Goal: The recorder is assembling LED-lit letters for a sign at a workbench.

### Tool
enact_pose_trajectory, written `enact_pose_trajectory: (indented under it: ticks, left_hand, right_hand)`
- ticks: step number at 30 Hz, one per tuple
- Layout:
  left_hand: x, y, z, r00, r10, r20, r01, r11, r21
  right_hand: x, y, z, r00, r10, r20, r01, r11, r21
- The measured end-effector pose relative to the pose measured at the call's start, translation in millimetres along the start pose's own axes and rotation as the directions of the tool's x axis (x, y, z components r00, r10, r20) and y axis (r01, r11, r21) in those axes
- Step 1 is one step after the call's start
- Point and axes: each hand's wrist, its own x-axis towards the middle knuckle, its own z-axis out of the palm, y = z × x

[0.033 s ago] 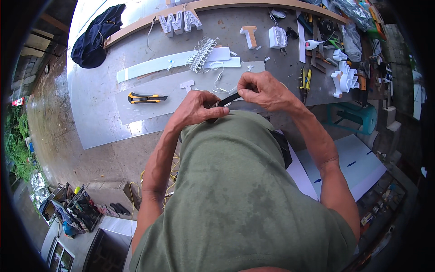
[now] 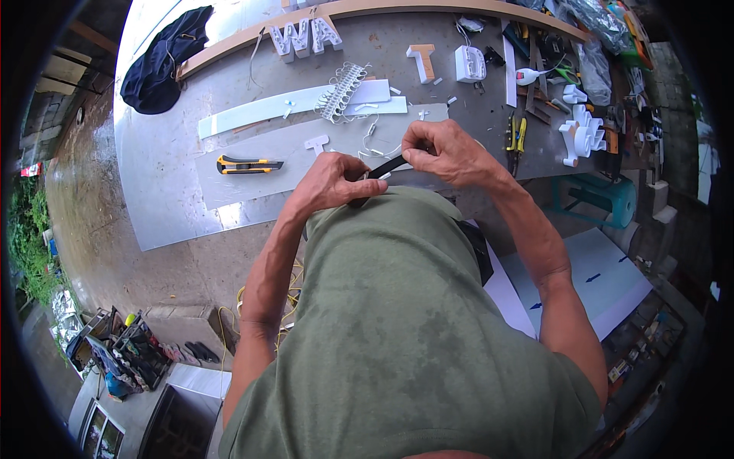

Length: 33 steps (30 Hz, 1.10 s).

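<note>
A short strip of black tape (image 2: 388, 166) is stretched between my two hands, just above the near edge of the table. My left hand (image 2: 340, 182) pinches its lower left end, thumb laid along it; a small white bit shows beside the thumb. My right hand (image 2: 451, 153) is closed on the upper right end, and its curled fingers hide what else they may hold. Beyond the hands, a thin white wire (image 2: 368, 141) runs toward a bundle of small white light modules (image 2: 344, 92). A yellow and black utility knife (image 2: 249, 164) lies to the left, near a small white T-shaped piece (image 2: 316, 144).
White strips (image 2: 267, 111) lie mid-table. White letter-shaped blocks (image 2: 306, 40) stand by a long wooden bar (image 2: 367, 9). Yellow-handled pliers (image 2: 520, 135) lie right, near curved white pieces (image 2: 585, 134). A dark cloth (image 2: 164, 61) rests far left; a teal stool (image 2: 623, 203) stands right.
</note>
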Motion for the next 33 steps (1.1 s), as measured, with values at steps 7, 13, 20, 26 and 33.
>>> enact_pose_trajectory:
  ticks: [7, 13, 20, 26, 33]
  left_hand:
    - [3, -9, 5, 0.934, 0.331, -0.139, -0.351, 0.923, -0.159]
    - [-3, 15, 0, 0.878, 0.468, -0.097, -0.476, 0.835, -0.276]
    - [4, 21, -4, 0.879, 0.473, 0.055, -0.464, 0.877, -0.127]
    - [10, 13, -6, 0.902, 0.422, 0.088, -0.401, 0.898, -0.182]
    - [12, -6, -1, 0.889, 0.451, -0.079, -0.437, 0.783, -0.442]
  right_hand:
    - [18, 26, -12, 0.996, 0.057, 0.074, -0.068, 0.985, 0.157]
    - [24, 27, -18, 0.974, 0.162, 0.16, -0.196, 0.956, 0.221]
    - [24, 37, -10, 0.985, 0.091, 0.143, -0.11, 0.986, 0.127]
    - [1, 38, -7, 0.922, 0.357, -0.147, -0.275, 0.874, 0.4]
    - [-66, 169, 17, 0.879, 0.0, -0.477, -0.354, 0.671, -0.652]
